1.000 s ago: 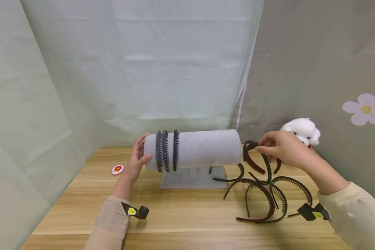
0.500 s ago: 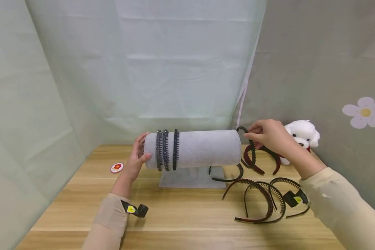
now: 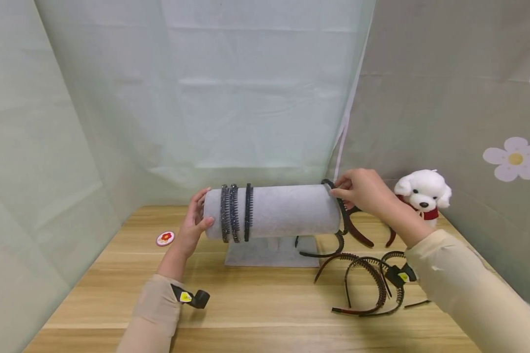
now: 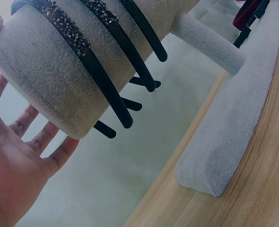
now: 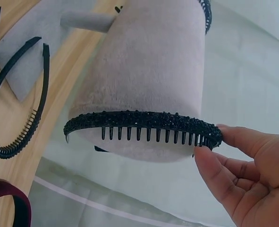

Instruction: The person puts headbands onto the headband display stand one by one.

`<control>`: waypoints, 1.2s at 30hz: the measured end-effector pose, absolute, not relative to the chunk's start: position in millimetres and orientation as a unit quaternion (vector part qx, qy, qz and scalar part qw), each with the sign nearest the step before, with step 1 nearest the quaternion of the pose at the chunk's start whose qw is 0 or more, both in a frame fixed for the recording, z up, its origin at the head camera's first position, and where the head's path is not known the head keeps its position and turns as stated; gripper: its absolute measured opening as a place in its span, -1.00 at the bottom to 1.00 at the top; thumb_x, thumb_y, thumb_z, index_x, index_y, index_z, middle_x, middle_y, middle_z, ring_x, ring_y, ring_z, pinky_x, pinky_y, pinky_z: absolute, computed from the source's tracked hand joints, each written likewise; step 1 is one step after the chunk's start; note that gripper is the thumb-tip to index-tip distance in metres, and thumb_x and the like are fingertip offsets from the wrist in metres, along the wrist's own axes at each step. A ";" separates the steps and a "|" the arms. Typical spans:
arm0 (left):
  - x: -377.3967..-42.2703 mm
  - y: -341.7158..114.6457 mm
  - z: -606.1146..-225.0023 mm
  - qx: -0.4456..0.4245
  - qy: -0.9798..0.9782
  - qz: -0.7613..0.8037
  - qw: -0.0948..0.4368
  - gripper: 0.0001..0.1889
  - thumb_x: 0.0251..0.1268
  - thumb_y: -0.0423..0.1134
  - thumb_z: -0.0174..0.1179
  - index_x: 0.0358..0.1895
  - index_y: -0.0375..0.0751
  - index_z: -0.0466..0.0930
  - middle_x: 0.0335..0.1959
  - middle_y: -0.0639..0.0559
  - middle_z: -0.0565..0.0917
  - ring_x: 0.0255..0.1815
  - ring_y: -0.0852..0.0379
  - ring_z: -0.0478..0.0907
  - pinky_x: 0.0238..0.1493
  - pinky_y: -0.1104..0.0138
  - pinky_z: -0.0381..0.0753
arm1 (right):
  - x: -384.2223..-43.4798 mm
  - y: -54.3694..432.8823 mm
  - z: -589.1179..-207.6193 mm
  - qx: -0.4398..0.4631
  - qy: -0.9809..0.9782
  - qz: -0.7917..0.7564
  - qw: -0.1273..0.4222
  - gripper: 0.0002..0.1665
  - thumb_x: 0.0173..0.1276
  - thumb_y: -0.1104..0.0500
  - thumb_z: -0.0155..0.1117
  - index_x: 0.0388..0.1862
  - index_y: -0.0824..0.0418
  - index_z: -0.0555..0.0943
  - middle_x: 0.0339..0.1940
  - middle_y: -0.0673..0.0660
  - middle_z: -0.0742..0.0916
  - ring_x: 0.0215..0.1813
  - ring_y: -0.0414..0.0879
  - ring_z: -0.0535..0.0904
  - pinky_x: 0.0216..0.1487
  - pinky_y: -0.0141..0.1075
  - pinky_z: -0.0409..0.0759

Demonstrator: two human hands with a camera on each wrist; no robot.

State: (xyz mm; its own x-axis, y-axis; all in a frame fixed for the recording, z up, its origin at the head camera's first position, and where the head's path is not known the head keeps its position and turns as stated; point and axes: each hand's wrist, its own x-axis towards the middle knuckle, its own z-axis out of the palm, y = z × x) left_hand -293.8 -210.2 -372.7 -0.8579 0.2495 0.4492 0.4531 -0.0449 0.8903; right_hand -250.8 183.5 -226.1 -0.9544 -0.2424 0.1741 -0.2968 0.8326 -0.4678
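Note:
A grey plush headband display roll (image 3: pixel 291 210) lies sideways on its stand base (image 3: pixel 271 255). My left hand (image 3: pixel 191 229) holds its left end, thumb in front and fingers at the end face. My right hand (image 3: pixel 365 192) pinches the top of a black toothed headband (image 5: pixel 148 121) between thumb and fingers. This headband, studded with dark beads, sits over the rim of the roll's right end, its teeth pointing outward in the right wrist view. Toward the roll's left end sit a sparkly headband (image 3: pixel 225 214), a second sparkly headband (image 3: pixel 234 214) and a dark headband (image 3: pixel 249 213).
Several toothed headbands, among them a brown headband (image 3: pixel 382 289), lie on the wooden table (image 3: pixel 265 304) at right. A black headband (image 5: pixel 46 80) lies beside the base. Behind are a dark red headband (image 3: pixel 359 235) and a white toy dog (image 3: pixel 424 191). A flower badge (image 3: pixel 165 239) lies left.
My right hand has carried the black headband up and left from among the loose headbands onto the roll's right end. My left hand has stayed on the roll.

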 end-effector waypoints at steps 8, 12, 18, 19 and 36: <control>-294.7 -212.0 -373.5 -0.260 -0.687 -0.675 0.079 -0.30 0.34 -0.17 0.13 0.47 0.15 0.01 0.32 0.19 0.25 0.20 0.22 0.33 0.06 0.41 0.46 | -252.4 170.1 -229.4 0.138 -0.955 0.258 0.042 -0.63 0.36 0.13 0.24 -0.05 0.44 0.59 -0.16 0.35 0.75 -0.50 -0.11 0.71 -0.41 -0.31 0.65; -294.4 -211.9 -373.6 -0.260 -0.685 -0.676 0.081 -0.30 0.34 -0.20 0.12 0.47 0.13 0.01 0.32 0.19 0.26 0.20 0.22 0.34 0.05 0.41 0.47 | -253.4 163.9 -231.0 0.127 -0.954 0.268 0.032 -0.62 0.38 0.13 0.23 -0.03 0.44 0.57 -0.14 0.35 0.75 -0.50 -0.14 0.70 -0.41 -0.31 0.65; -292.6 -211.2 -374.2 -0.259 -0.688 -0.674 0.076 -0.30 0.35 -0.20 0.12 0.48 0.14 -0.01 0.34 0.18 0.24 0.21 0.23 0.33 0.06 0.41 0.47 | -252.1 163.4 -232.8 0.129 -0.959 0.247 0.042 -0.63 0.37 0.08 0.24 -0.06 0.37 0.61 -0.18 0.30 0.76 -0.54 -0.15 0.68 -0.43 -0.32 0.61; -292.5 -211.2 -374.0 -0.257 -0.690 -0.673 0.075 -0.30 0.35 -0.19 0.12 0.48 0.15 -0.01 0.34 0.18 0.23 0.21 0.23 0.33 0.06 0.42 0.46 | -251.6 164.3 -232.9 0.132 -0.961 0.241 0.047 -0.63 0.37 0.07 0.24 -0.06 0.36 0.61 -0.20 0.28 0.76 -0.55 -0.15 0.66 -0.42 -0.32 0.60; -294.4 -208.0 -374.2 -0.265 -0.683 -0.676 0.079 -0.29 0.33 -0.13 0.16 0.47 0.16 0.01 0.34 0.18 0.25 0.19 0.21 0.34 0.04 0.40 0.46 | -241.5 193.5 -254.3 0.261 -0.933 0.202 0.140 -0.37 0.17 0.09 0.45 0.19 0.27 0.51 0.18 0.29 0.58 0.20 0.21 0.51 0.20 0.09 0.46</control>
State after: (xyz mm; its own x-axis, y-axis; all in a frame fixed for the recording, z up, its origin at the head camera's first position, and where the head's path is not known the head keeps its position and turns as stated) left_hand -294.4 -208.0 -374.2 -0.8466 0.2553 0.4670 0.4696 -0.0547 0.8812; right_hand -241.5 193.5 -254.3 -0.8239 -0.4315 0.3675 -0.5447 0.7819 -0.3032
